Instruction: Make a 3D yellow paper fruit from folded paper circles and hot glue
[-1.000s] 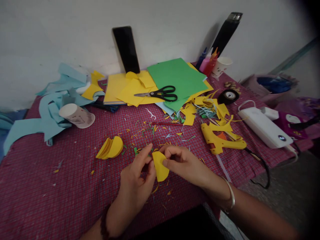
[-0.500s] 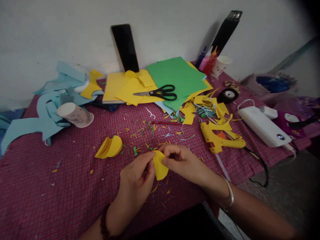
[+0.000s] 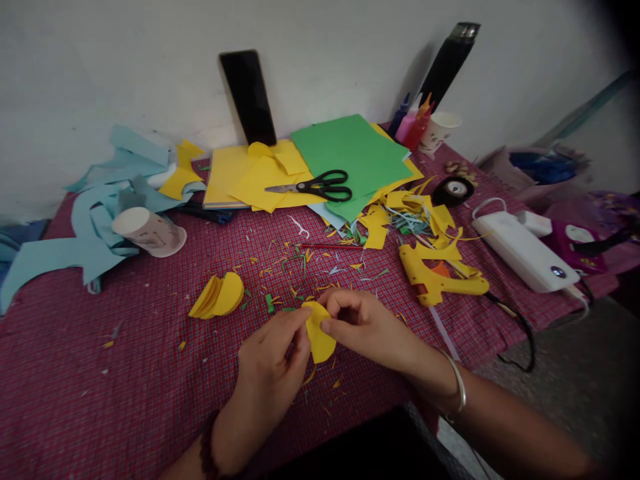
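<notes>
Between my two hands is a yellow paper circle [image 3: 320, 339], held just above the cloth near the table's front edge. My left hand [image 3: 277, 357] pinches its upper left edge between thumb and forefinger. With thumb and bent fingers, my right hand [image 3: 367, 328] grips the same paper on its right side; some fingertips are hidden behind it. To the left lies a small stack of folded yellow paper circles [image 3: 217, 295]. Scissors with black handles [image 3: 320, 185] rest on yellow and green sheets further back.
A yellow glue gun [image 3: 440, 277] and a white power bank [image 3: 525, 252] lie to the right. Paper scraps dot the checked tablecloth [image 3: 150, 400]. At left are a paper cup [image 3: 150, 232] and blue paper [image 3: 55, 257]. A phone [image 3: 249, 97] leans on the wall.
Both hands keep their pinch on the yellow paper circle, which has barely shifted. The whole view has moved very slightly; nothing else differs visibly.
</notes>
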`<state>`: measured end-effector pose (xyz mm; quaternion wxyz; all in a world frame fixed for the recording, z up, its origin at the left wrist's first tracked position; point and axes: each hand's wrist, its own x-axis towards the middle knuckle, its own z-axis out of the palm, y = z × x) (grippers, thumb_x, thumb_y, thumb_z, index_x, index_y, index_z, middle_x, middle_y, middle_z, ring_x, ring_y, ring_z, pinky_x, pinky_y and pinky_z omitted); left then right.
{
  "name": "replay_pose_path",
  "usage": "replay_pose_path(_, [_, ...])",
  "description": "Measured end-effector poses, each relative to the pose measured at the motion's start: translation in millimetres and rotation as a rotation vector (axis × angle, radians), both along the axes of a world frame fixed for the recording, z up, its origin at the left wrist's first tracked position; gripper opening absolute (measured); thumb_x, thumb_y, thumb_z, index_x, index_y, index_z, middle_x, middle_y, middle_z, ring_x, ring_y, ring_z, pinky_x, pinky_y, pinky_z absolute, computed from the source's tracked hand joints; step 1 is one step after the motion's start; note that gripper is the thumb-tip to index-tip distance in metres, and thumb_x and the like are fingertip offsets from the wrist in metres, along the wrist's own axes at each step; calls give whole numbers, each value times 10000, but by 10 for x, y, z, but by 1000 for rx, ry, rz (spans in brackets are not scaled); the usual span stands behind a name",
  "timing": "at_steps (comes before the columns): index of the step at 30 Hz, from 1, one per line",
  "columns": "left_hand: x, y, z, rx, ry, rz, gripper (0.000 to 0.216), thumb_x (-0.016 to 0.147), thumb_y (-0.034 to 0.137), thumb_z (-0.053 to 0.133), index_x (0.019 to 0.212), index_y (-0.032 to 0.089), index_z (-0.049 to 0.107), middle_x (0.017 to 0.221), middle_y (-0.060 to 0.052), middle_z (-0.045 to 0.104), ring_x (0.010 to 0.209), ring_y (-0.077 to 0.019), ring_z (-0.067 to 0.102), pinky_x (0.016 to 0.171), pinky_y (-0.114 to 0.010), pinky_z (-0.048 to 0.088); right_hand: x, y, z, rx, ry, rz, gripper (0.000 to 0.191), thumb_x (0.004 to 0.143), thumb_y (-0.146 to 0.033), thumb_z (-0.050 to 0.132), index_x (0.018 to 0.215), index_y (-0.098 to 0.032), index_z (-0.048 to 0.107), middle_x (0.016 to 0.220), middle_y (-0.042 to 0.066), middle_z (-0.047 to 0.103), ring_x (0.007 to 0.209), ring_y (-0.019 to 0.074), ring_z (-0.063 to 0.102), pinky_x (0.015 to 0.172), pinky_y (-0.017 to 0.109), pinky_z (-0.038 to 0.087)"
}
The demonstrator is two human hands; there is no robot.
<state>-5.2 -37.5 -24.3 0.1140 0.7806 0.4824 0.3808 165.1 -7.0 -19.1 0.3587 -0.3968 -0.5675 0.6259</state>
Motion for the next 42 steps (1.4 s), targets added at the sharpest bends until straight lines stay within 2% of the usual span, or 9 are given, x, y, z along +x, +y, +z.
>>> replay_pose_path(7, [-2, -13, 32, 9, 22, 0, 182, 837, 60, 521, 948, 173, 611, 808, -8, 712, 698, -86, 669, 677, -164, 522, 24, -55, 36, 71, -74, -81, 236, 841, -303, 578, 671, -209, 443, 751, 10, 549, 669, 134, 491, 600, 295, 405])
replay_pose_path(10, [-2, -33, 43, -4, 38, -17, 204, 840, 55, 514, 971, 184, 603, 800, 2, 704, 677, -79, 659, 667, -164, 518, 19, -47, 25, 50, -2, -117, 118, 851, -296, 581, 848, -208, 502, 784, -6, 540, 679, 128, 501, 595, 280, 419])
replay_pose_path(13, [4, -53, 53, 18, 59, -28, 210, 840, 58, 507, 978, 186, 601, 803, 0, 708, 688, -87, 670, 675, -173, 523, 12, -39, 15, 67, 12, -52, 137, 861, -277, 573, 967, -196, 544, 831, 5, 566, 715, 130, 530, 623, 282, 442])
replay_pose_path(17, [31, -67, 65, 0, 12, -12, 154, 835, 91, 523, 929, 194, 589, 765, 13, 699, 641, -85, 667, 617, -161, 524, 10, -35, 30, 157, -88, -1, 95, 868, -224, 543, 935, -191, 601, 850, 17, 614, 773, 140, 566, 677, 292, 461])
replay_pose_path(23, [75, -55, 41, -187, -212, 31, 209, 808, 92, 550, 981, 210, 551, 754, 36, 680, 624, -75, 671, 592, -146, 540, 19, -21, 77, 234, -162, 5, 95, 866, -198, 531, 847, -203, 624, 810, 4, 630, 754, 131, 573, 674, 284, 454])
replay_pose_path(27, [76, -67, 24, -243, -272, 53, 215, 817, 105, 547, 1003, 208, 522, 712, 48, 673, 607, -76, 664, 576, -148, 533, 7, -24, 75, 195, -162, -17, 105, 850, -201, 532, 789, -206, 617, 762, -8, 604, 710, 121, 550, 634, 267, 435])
replay_pose_path(33, [32, -110, 37, -404, -346, 32, 185, 925, 172, 425, 1084, 232, 497, 778, 30, 654, 610, -87, 620, 543, -187, 505, -30, -17, 58, 3, -92, -30, 109, 831, -267, 521, 759, -189, 545, 662, -31, 509, 583, 103, 457, 521, 246, 377])
replay_pose_path(38, [4, -60, 76, -414, -93, -56, 97, 921, 248, 459, 907, 207, 546, 723, 24, 592, 623, -107, 562, 561, -230, 434, -21, -33, 51, 62, -101, -39, 117, 837, -250, 524, 738, -190, 543, 656, -36, 499, 593, 99, 453, 524, 235, 370])
replay_pose_path(42, [37, -32, 48, -534, -43, -109, 260, 910, 318, 470, 682, 195, 457, 604, 40, 467, 532, -103, 438, 500, -247, 320, -14, -61, 47, 191, -150, -87, 87, 863, -197, 518, 795, -199, 573, 711, -28, 561, 645, 104, 517, 590, 243, 419])
